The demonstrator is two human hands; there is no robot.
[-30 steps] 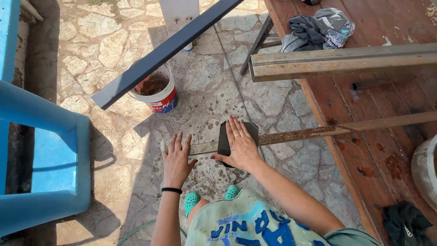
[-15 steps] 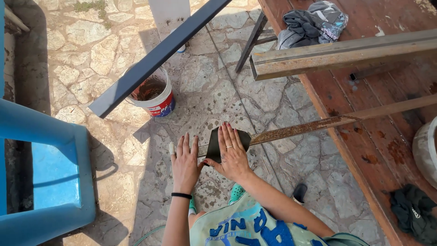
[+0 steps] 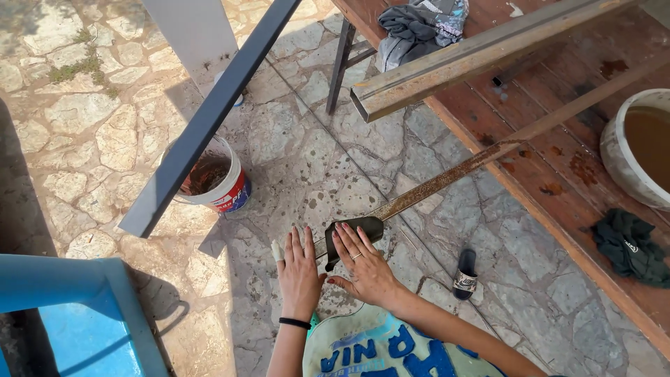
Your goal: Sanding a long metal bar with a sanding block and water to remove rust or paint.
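**Both hands flat on a dark pad at the end of a rusty bar**

The right hand [image 3: 363, 269] lies palm down with fingers spread and straight, pressing on a dark, rounded pad [image 3: 354, 234] that wraps the near end of a rusty metal bar [image 3: 453, 178]. It grips nothing; the fingers rest open across the pad, and a ring shows on one of them. The left hand [image 3: 300, 272] sits just beside it, also flat and open, fingers extended toward the bar's end, with a pale wrap on the smallest finger and a black band at the wrist. Whether its fingertips touch the pad or only the bar cannot be told.

The bar runs from the hands up and to the right, its far part lying on the red-brown wooden bench [image 3: 558, 160]. A thicker metal beam [image 3: 474, 59] lies across the bench above it, its cut end jutting past the edge. A bundle of grey cloth [image 3: 415, 28] sits at the bench's far end, a white tub [image 3: 638, 146] of brown liquid at the right, and a dark green rag [image 3: 631, 244] near the front edge.

On the stone floor [image 3: 314, 160], a black sandal [image 3: 464, 274] lies right of the hands. A white bucket [image 3: 216, 183] stands to the left, partly under a dark slanted beam [image 3: 209, 119]. A blue plastic chair [image 3: 77, 314] fills the lower left corner.
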